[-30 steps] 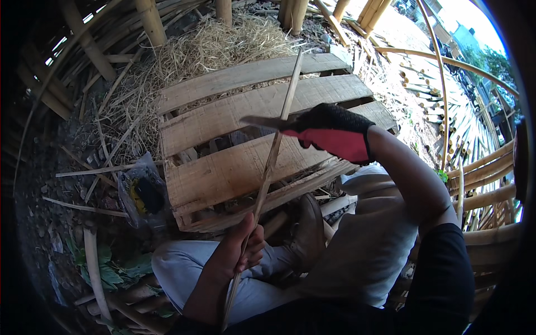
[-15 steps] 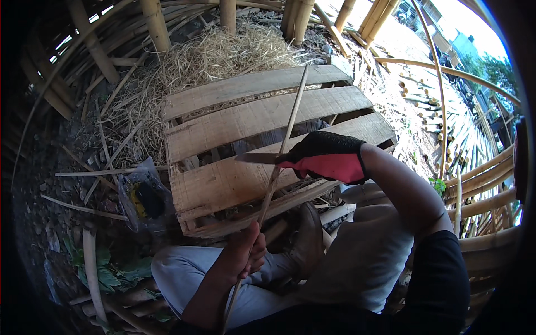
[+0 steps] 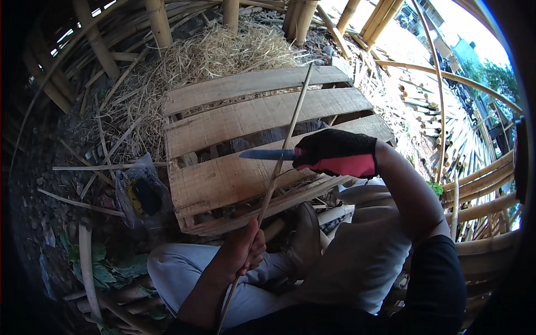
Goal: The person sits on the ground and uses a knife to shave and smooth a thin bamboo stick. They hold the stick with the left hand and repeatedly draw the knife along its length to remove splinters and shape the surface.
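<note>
My bare left hand is closed around the lower part of a long, thin bamboo strip. The strip slants up and away over a slatted wooden pallet. On my right hand is a black and red glove, and its fingers are wrapped round a knife; the handle is hidden in the grip. The knife's blade points left and crosses the strip above the pallet's nearest slats. Whether the edge touches the strip, I cannot tell.
Dry shavings are heaped behind the pallet. Left of it lies a clear plastic bag with something black and yellow inside. Bamboo posts stand at the back, and cut bamboo poles are stacked at the right.
My right hand and the knife have shifted slightly right, and the blade has turned so that more of its flat side shows. My left hand keeps its hold on the strip.
</note>
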Demonstrator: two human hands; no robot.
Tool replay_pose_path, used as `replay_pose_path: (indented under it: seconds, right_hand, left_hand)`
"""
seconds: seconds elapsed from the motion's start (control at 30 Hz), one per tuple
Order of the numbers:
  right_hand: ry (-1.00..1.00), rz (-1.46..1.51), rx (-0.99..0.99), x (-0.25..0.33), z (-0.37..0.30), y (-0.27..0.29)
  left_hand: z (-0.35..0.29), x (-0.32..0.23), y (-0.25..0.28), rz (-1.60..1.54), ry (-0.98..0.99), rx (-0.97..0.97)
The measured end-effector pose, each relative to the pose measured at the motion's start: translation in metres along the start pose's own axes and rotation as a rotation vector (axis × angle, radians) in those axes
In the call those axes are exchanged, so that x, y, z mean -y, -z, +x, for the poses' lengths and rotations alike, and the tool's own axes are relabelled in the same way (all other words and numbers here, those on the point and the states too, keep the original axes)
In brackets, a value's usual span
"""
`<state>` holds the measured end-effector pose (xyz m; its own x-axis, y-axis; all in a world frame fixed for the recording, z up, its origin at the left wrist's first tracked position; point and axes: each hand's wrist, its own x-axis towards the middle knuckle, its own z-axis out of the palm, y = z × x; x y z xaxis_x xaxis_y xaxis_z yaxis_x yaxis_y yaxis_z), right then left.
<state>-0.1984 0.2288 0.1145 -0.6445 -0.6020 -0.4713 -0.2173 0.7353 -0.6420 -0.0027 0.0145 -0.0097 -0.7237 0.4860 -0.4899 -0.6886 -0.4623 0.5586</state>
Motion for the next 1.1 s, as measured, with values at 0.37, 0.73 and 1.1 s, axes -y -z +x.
replay_pose_path:
  seconds: [0.37,0.73,1.1]
  right_hand:
    - [-0.184,0.346,-0.579,0.001,-0.004,0.029]
    - [0.036,-0.007,-0.270,-0.010,-0.007,0.006]
    - [-0.215,0.118,-0.282,-0.001,-0.017,0.005]
  left_hand:
    - [0.003,0.000,-0.001,-0.010,0.029,0.012]
    - [0.000,-0.005,-0.002,-0.031,0.092,-0.010]
    - [-0.001,-0.004,-0.004,0.006,0.050,0.000]
